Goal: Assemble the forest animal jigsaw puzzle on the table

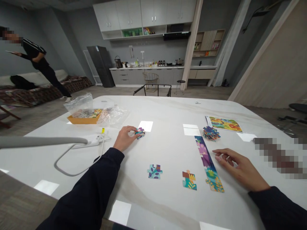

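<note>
My left hand (pixel 125 138) is closed on the edge of a small pile of jigsaw puzzle pieces (pixel 140 133), thumb and fingers around its left side. My right hand (pixel 236 166) hovers at the right of a joined strip of puzzle pieces (pixel 205 157), with its fingers loosely apart and nothing in them. The strip shows a purple animal and yellow leaves. A taller stack of puzzle pieces (pixel 211 133) stands just beyond the strip's far end. Two loose pieces lie nearer me: a teal and purple one (pixel 154 172) and a brown and green one (pixel 189 180).
A colourful picture sheet (pixel 225 124) lies at the far right. At the left are an orange box (pixel 83 119) in clear plastic wrapping (pixel 112 115) and a power strip (pixel 87 142) with a white cable. A person (pixel 39 59) stands beyond the table at left.
</note>
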Available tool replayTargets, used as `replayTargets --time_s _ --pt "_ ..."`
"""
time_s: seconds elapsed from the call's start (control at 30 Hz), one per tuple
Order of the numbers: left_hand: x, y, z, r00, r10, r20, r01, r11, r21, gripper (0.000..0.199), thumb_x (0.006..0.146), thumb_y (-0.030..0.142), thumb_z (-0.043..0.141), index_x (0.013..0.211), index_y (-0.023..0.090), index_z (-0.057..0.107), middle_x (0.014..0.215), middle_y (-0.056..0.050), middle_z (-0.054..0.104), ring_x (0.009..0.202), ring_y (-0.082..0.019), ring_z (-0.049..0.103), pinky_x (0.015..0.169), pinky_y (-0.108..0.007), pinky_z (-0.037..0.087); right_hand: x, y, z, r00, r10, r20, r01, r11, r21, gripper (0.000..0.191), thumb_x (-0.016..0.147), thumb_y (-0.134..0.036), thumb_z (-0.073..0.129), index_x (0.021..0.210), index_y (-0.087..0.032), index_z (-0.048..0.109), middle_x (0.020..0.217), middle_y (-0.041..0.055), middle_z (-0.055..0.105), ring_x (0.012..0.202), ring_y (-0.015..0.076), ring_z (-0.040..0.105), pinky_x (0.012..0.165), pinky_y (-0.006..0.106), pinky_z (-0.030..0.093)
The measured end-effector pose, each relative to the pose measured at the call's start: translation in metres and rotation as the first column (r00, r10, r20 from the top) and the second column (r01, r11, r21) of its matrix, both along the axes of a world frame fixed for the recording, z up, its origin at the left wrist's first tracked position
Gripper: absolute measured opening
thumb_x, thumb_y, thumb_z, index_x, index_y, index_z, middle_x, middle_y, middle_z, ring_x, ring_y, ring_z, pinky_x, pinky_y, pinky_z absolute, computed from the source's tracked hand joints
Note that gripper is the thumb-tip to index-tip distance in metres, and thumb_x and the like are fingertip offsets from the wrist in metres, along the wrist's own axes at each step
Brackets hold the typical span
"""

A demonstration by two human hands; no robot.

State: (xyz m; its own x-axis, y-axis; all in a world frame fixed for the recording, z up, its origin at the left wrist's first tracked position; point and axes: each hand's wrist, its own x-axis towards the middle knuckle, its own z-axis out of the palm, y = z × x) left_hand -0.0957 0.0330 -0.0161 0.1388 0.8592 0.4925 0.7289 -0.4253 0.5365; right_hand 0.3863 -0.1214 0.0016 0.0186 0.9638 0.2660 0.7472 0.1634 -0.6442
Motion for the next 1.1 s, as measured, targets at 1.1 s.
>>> replayTargets --time_s 1.1 --pt "0.119 -0.131 0.036 0.726 -0.687 0.031 0.669 0.696 -0.26 0.024 0.082 0.018 0.075 0.104 0.027 0.071 0.108 -0.007 0.063 0.104 -0.023 0.057 0.092 -0.038 0.051 -0.002 -0.001 -0.002 0.99 0.132 0.044 -0.132 0.991 0.005 0.032 0.09 -0.047 0.068 0.11 -0.022 0.073 0.087 0.0049 0.065 0.074 0.019 0.058 0.071 0.035 0.051"
